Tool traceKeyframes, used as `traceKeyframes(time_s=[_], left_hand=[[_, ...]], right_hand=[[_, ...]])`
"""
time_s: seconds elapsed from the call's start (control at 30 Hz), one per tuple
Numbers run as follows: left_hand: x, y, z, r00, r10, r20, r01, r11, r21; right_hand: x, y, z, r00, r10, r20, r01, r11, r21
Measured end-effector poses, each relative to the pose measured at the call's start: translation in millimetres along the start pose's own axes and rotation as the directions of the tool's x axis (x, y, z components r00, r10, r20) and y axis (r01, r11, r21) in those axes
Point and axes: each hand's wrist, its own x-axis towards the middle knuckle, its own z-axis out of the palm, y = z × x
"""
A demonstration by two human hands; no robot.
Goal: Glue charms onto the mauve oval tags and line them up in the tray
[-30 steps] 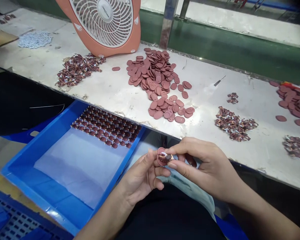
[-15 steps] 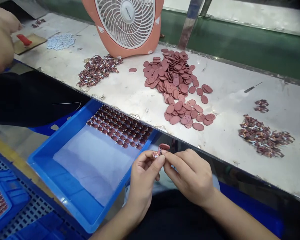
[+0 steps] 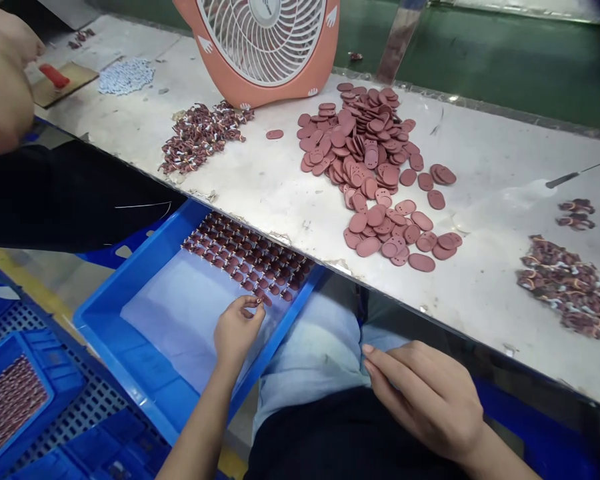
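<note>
Over the blue tray (image 3: 105, 280), my left hand (image 3: 237, 330) pinches a small reddish-brown piece (image 3: 265, 299) at the near edge of the rows of similar pieces (image 3: 245, 250). These rows lie on a white sheet (image 3: 180, 313) in the tray. My right hand (image 3: 425, 393) is above my lap, its fingers pressed together; whether anything small is between them is hidden. On the bench, a heap of reddish oval discs (image 3: 370, 143) spreads in front of the fan, and a pile of small dark-brown figures (image 3: 570, 283) lies at the right.
An orange fan (image 3: 275, 93) stands on the bench (image 3: 280, 193). A thin pointed tool (image 3: 563, 180) lies at the right. Another person's hand (image 3: 5, 80) is at the upper left, near a red-handled tool (image 3: 54, 76). More blue trays (image 3: 65, 373) are at the lower left.
My hands have separated. The left has moved left to the tray with the small piece; the right has moved right and down. The view has shifted slightly.
</note>
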Motion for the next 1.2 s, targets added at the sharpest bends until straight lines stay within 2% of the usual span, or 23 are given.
traceKeyframes(time_s=[0.1,0.23,0.6,0.8,0.87,0.9,0.93,0.97,1.0,1.03,1.07,1.1,1.13,1.2], left_hand=[[6,-2,9.3,0.999,0.013,0.051,-0.021,0.987,0.156],[11,-2,15.5,0.996,0.032,0.086,-0.055,0.960,0.275],[19,-6,22.1,0.992,0.076,0.099,-0.106,0.929,0.354],[16,-4,15.7,0.984,0.176,0.016,-0.173,0.941,0.292],[8,4,8.4,0.966,0.250,-0.067,-0.228,0.944,0.237],[3,10,4.6,0.950,0.286,-0.125,-0.256,0.944,0.208],[-3,19,1.1,0.921,0.336,-0.197,-0.304,0.936,0.176],[-9,31,-1.8,0.870,0.407,-0.277,-0.379,0.913,0.151],[-15,45,-3.7,0.785,0.505,-0.360,-0.492,0.860,0.134],[-20,62,-4.6,0.629,0.633,-0.450,-0.652,0.746,0.138],[-24,81,-4.3,0.456,0.744,-0.488,-0.792,0.590,0.159],[-28,100,-3.1,0.327,0.817,-0.475,-0.872,0.455,0.183],[-30,119,-1.3,0.253,0.866,-0.430,-0.909,0.366,0.201],[-32,149,3.3,0.232,0.930,-0.285,-0.917,0.307,0.255]], right_hand=[[1,1,0,1.000,0.019,-0.008,-0.019,1.000,-0.004],[2,2,-1,0.999,0.034,-0.016,-0.034,0.999,0.000],[-3,6,0,0.999,0.050,-0.014,-0.050,0.999,0.007],[-7,12,-9,0.993,0.112,-0.043,-0.111,0.994,0.018],[-9,24,-20,0.969,0.208,-0.132,-0.214,0.977,-0.025],[-9,33,-28,0.938,0.276,-0.212,-0.293,0.955,-0.054],[-8,43,-35,0.888,0.345,-0.304,-0.383,0.921,-0.075],[-6,55,-42,0.825,0.409,-0.391,-0.473,0.878,-0.079],[-2,67,-49,0.760,0.461,-0.459,-0.546,0.836,-0.064],[2,79,-54,0.709,0.510,-0.487,-0.600,0.799,-0.037],[8,91,-57,0.678,0.558,-0.479,-0.639,0.769,-0.008],[15,102,-59,0.656,0.603,-0.454,-0.670,0.742,0.017],[21,112,-60,0.642,0.645,-0.414,-0.696,0.717,0.037],[35,127,-56,0.617,0.712,-0.337,-0.737,0.672,0.070]])
